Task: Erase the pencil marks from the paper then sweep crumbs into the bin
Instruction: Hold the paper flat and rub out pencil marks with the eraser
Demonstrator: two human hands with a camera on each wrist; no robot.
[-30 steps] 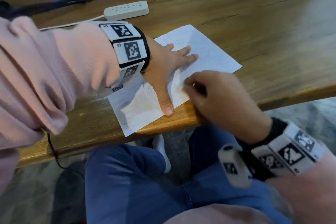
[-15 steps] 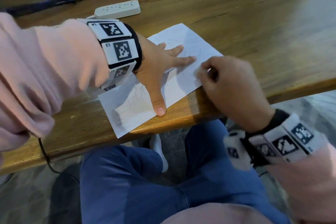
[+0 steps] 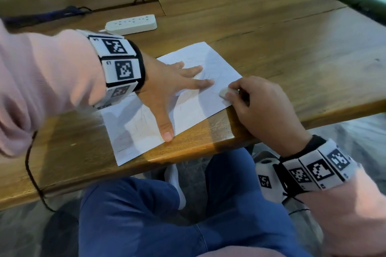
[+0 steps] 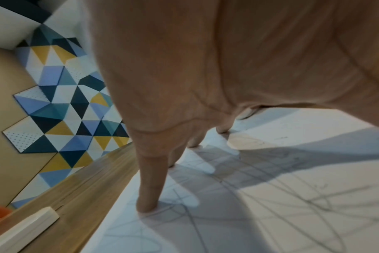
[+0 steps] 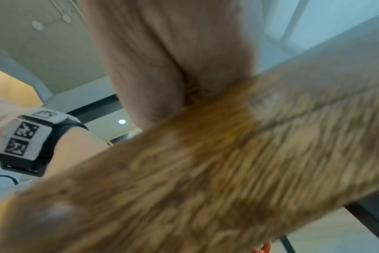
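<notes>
A white sheet of paper [image 3: 146, 123] with faint pencil lines lies near the front edge of the wooden table [image 3: 282, 44]. My left hand [image 3: 175, 89] lies flat on the paper with fingers spread, thumb near the sheet's front edge. In the left wrist view the fingers [image 4: 151, 184] press on the paper [image 4: 292, 196], and grey pencil strokes cross it. My right hand [image 3: 257, 106] pinches a small white eraser [image 3: 226, 92] against the paper's right edge. The right wrist view shows only my palm [image 5: 162, 68] and the blurred table edge [image 5: 227, 171]. No bin is in sight.
A white power strip [image 3: 131, 24] lies behind the paper, its end also seen in the left wrist view [image 4: 22, 229]. A dark cable [image 3: 31, 169] hangs over the table's front edge at left. My blue-trousered knees [image 3: 135, 215] sit under the table.
My right hand has moved with the eraser from the paper's front edge to its right edge, and the eraser now shows. The left hand stays pressed flat on the sheet.
</notes>
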